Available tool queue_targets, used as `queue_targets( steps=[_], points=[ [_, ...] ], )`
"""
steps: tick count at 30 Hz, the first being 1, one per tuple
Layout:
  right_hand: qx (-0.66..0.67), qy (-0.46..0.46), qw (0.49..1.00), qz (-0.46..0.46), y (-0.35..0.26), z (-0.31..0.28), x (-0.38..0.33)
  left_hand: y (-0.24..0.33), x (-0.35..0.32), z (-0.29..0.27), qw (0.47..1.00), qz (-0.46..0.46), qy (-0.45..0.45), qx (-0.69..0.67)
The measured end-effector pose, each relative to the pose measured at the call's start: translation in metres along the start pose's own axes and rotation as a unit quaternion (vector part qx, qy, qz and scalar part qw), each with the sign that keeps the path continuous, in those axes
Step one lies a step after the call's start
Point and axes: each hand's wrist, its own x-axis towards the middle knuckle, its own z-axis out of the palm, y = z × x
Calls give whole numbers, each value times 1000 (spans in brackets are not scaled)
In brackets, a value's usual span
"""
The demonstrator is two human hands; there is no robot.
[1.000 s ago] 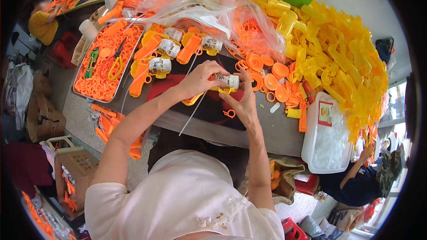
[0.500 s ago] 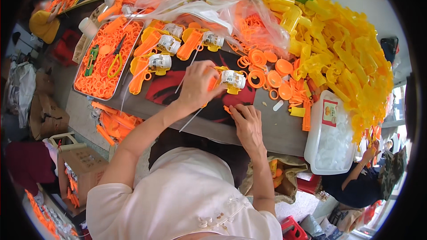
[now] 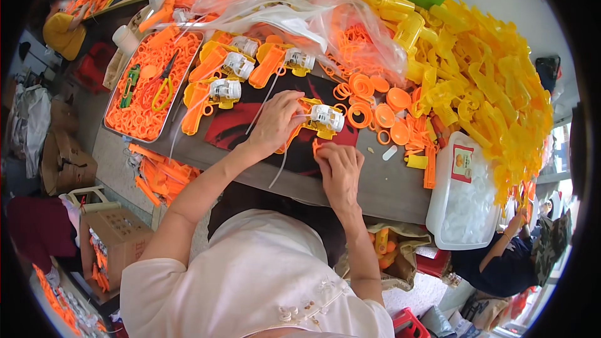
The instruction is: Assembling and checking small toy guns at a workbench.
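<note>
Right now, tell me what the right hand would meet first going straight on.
Beyond the orange piece it pinches, the right hand would likely first meet the assembly in the left hand, though depth is unclear.

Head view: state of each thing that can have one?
Left hand, gripping yellow-orange assembly
Right hand, pinching small orange part
Metal tray, filled with orange rings
White tub, holding translucent pieces
Cardboard box, open, orange parts inside
Paper bag, open

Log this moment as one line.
left hand: holds yellow-white assembly | right hand: pinches small orange piece | nearby: orange cups
</note>
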Motion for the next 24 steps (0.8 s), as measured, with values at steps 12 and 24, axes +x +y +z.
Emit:
queue_targets(
  steps=[12,24],
  points=[
    [-81,70,994,3,-5,29,27,5,-5,9,999,-9,38,6],
    [-277,-48,942,-185,3,27,23,4,12,-5,998,-55,-32,13]
  ],
)
